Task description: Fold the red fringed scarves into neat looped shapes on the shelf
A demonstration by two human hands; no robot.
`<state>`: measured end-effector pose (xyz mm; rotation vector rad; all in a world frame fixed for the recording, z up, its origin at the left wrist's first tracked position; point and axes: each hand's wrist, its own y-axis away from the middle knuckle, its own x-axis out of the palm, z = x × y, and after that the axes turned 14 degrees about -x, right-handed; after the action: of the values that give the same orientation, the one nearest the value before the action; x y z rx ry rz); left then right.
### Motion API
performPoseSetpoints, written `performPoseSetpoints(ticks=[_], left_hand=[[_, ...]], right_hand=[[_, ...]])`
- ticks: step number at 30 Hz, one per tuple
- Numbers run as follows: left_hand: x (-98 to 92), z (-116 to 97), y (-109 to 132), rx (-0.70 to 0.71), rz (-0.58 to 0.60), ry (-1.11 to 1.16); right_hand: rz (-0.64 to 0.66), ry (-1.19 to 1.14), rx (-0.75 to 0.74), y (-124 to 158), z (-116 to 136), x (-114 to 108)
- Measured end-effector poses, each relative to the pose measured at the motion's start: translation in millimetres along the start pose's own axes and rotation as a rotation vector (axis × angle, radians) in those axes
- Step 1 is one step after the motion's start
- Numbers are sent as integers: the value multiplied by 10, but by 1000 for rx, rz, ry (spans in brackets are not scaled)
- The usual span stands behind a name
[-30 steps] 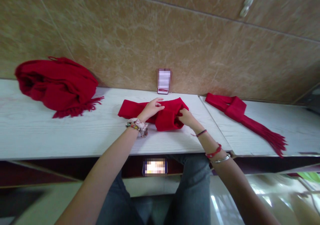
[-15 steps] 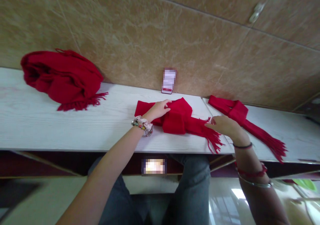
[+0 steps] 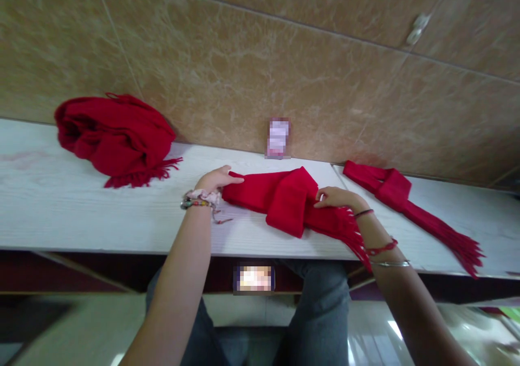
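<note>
A folded red scarf (image 3: 252, 193) lies on the white tabletop in front of me, with a wide flap crossing its middle and fringe trailing to the right. At its left end my left hand (image 3: 215, 181) is closed on the edge, thumb on top and some fingers hidden. My right hand (image 3: 337, 197) pinches the scarf just right of the crossing flap, above the fringe. Beyond that hand lies a second red scarf (image 3: 394, 187), folded into a loop with its fringed tail pointing right. A bunched red scarf (image 3: 117, 136) rests at the far left.
A blurred-out phone (image 3: 278, 137) leans against the brown tiled wall (image 3: 227, 57) behind the white tabletop (image 3: 134, 220). Another blurred, lit screen (image 3: 254, 278) shows below the front edge, between my knees. A small clear hook (image 3: 418, 28) is fixed to the wall.
My left hand has slid left from the scarf's middle to its left end. My right hand has moved left from the fringe onto the scarf's body. The scarf now lies more slanted.
</note>
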<state>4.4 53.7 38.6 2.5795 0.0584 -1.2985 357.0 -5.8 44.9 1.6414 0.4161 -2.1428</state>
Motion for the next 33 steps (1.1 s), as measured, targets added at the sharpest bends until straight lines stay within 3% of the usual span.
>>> performPoseSetpoints(ticks=[2,3,7,10,12,16,18,20,22,24,27,29,33], left_hand=[[23,32,-69,54,15,91],[58,19,-88,72,-9,118],[232,-133,-89,87,-273,91],[282,-252,-24,167,-472,19],[292,-310,56,267,-390,44],[406,-364,244,472,102,31],[491,-365,298,572,216,-66],[542,-366,311,629,247,-142],[549,-381,307,637,241,-158],[545,-415,326,636,154,-123],[599,-474,449,695,-30,-84],[683,-498,568,793,-37,-149],[824,-499,735,860,103,-371]], right_hand=[[87,-71,85,-45,-117,-48],[59,-90,153,-89,-163,-61],[-359,-225,335,-367,-241,40],[-392,-354,318,-589,-226,192],[-409,-397,283,-697,-226,263],[-492,-423,257,-774,-301,321],[-521,-419,262,-745,-347,326],[-547,-398,240,-680,-365,312],[-575,-319,113,-594,-339,278],[-558,-200,-115,-508,-269,238],[-416,-76,-404,-425,-123,212],[-310,-42,-463,-410,-48,225],[-214,-6,-445,-424,-41,259]])
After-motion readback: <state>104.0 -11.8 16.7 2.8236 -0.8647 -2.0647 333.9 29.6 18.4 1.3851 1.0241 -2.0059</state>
